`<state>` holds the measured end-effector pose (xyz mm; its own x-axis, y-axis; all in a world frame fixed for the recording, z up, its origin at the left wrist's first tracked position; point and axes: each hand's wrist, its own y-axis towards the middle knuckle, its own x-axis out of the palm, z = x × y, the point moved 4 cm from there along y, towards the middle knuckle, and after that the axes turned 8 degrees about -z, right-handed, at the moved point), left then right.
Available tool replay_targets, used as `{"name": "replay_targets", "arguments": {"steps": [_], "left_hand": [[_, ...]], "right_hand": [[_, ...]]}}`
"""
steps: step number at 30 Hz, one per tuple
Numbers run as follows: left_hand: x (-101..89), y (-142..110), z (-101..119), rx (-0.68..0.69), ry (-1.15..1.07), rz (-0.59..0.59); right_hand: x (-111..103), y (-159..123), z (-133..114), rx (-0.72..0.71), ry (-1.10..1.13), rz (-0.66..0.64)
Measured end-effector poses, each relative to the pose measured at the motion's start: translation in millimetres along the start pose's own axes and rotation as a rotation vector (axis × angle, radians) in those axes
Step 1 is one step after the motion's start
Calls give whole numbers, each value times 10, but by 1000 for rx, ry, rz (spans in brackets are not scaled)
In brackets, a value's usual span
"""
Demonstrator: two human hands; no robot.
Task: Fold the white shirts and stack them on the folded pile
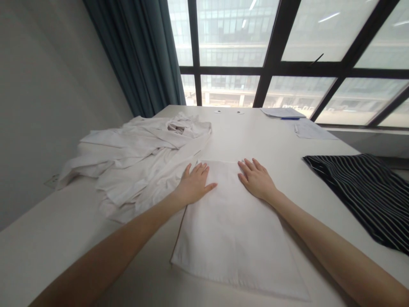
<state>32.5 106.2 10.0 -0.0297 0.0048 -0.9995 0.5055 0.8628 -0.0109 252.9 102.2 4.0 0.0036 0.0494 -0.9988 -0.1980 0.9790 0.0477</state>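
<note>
Palms down, the person's left hand (194, 184) and right hand (257, 180) lie open on a folded white cloth (231, 230), fingers spread and neither hand clenched or grasping anything. The cloth lies flat on a white table (53, 224), squarely between the forearms, and its lower edge runs nearest the camera. The right hand sits at the cloth's far right corner, while the left hand covers its far left corner, with the outer fingers reaching to or just past the edge beside the neighbouring heap.

That heap of crumpled white fabric (140, 162) lies to the left, touching or almost touching the left hand. Its folds and sleeve-like lengths spread toward the table's left edge, and a small wall plate (51, 181) shows just beside it. To the right, well apart from the right hand, a black garment with white stripes (361, 196) lies across the table's edge.

Farther along the table, near its far end, lie two stacked-looking white papers (281, 112), a loose sheet (315, 131) and a blue pen (290, 118). Beyond them, a dark-framed window (236, 34) shows a neighbouring building, and a teal curtain (136, 55) hangs at its left side against a pale wall (47, 85).
</note>
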Motion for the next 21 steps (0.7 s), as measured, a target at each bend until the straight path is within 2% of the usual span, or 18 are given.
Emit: {"name": "replay_targets", "arguments": {"steps": [5, 8, 21], "left_hand": [[-10, 299, 186, 113, 18, -1], [35, 386, 249, 145, 3, -29], [96, 239, -39, 46, 6, -42]], "right_hand": [[5, 8, 3, 3, -2, -20], [6, 11, 7, -2, -8, -17], [3, 6, 120, 21, 64, -53]]}}
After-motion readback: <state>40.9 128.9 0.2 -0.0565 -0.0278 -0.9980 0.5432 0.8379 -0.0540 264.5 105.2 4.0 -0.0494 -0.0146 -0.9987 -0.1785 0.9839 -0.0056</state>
